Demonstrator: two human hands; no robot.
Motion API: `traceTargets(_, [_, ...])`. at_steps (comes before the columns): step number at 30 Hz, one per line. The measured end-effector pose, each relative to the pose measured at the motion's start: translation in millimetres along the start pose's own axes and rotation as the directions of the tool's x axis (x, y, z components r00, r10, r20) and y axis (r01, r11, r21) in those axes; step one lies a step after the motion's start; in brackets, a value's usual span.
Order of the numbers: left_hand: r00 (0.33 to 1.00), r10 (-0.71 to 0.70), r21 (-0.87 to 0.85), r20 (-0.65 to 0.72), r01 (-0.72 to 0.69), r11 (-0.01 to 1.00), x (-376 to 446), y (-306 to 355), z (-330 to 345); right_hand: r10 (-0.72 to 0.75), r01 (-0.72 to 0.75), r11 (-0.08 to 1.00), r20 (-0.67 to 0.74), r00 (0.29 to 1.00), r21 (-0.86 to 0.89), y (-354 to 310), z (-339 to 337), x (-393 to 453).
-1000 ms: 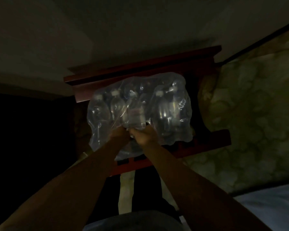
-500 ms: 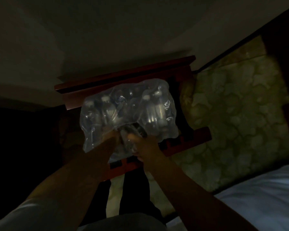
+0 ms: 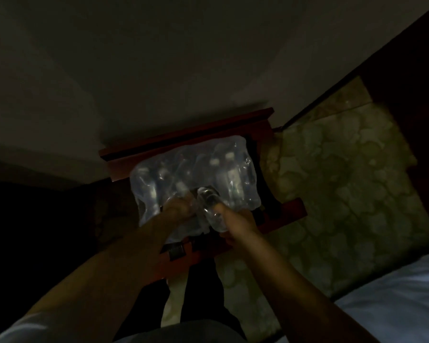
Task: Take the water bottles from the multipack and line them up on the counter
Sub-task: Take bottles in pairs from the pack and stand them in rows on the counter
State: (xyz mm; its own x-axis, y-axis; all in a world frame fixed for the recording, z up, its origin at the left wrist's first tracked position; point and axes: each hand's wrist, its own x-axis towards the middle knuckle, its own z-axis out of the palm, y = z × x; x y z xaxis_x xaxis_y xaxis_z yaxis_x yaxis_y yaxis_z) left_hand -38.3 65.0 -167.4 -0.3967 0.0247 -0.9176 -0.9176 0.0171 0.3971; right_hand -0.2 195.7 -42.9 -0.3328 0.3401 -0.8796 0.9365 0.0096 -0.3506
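A clear plastic multipack (image 3: 235,179) of several water bottles sits on a small red-brown wooden table (image 3: 290,211) against the wall. My left hand (image 3: 177,210) grips the torn wrap at the pack's near edge. My right hand (image 3: 238,219) is closed on a clear water bottle (image 3: 212,209) that sticks out of the opening, tilted toward me. White caps of other bottles (image 3: 229,155) show through the wrap at the back. The scene is dim.
A pale wall rises behind the table. Patterned greenish floor (image 3: 332,194) lies to the right. A white bed sheet (image 3: 394,300) fills the lower right corner. The left side is dark. My legs stand below the table's near edge.
The bottle in my right hand has come further out of the wrap toward me. My left hand stays on the plastic. The camera view has shifted slightly.
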Motion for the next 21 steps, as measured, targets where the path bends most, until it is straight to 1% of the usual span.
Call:
traceTargets(2, [1.0, 0.007, -0.004, -0.005, -0.007, 1.0, -16, 11, -5, 0.005, -0.004, 1.0, -0.041, 0.999, 0.03, -4, -3, -5])
traceTargets(4, [0.999, 0.005, -0.078, 0.036, -0.002, 0.997, -33, 18, -8, -0.005, 0.007, 0.998, -0.04, 0.999, 0.064, -7, -6, -10])
traceTargets(6, [0.995, -0.022, -0.135, 0.094, 0.035, 0.99, -53, 19, -7, -0.006, 0.008, 0.996, -0.026, 1.0, 0.086, -11, -11, -20])
traceTargets(9, [0.986, -0.056, -0.192, 0.16, 0.087, 0.978, -94, 19, -8, 0.053, -0.054, 0.996, 0.013, 0.998, 0.076, -17, -20, -35])
traceTargets(10, [0.979, -0.046, -0.217, 0.2, 0.089, 0.972, -104, 19, -11, 0.067, -0.068, 0.995, 0.026, 0.997, 0.071, -21, -21, -41])
traceTargets(12, [0.972, -0.042, -0.242, 0.232, 0.099, 0.965, -130, 24, -12, 0.074, -0.076, 0.996, 0.037, 0.997, 0.052, -30, -24, -49])
traceTargets(14, [0.966, -0.033, -0.266, 0.255, 0.103, 0.958, -152, 25, -11, 0.039, -0.039, 0.999, 0.015, 0.999, -0.005, -39, -24, -63])
traceTargets(16, [0.945, -0.017, -0.26, 0.327, 0.107, 0.96, -174, 29, -9, -0.027, 0.027, 0.998, -0.004, 1.0, -0.059, -46, -22, -75])
traceTargets(18, [0.926, 0.021, -0.258, 0.377, 0.083, 0.963, -190, 33, -11, -0.11, 0.113, 0.991, 0.037, 0.993, -0.075, -53, -19, -94])
traceTargets(21, [0.917, 0.061, -0.316, 0.394, 0.073, 0.946, -214, 38, -21, -0.192, 0.199, 0.975, 0.071, 0.979, -0.1, -59, -19, -113])
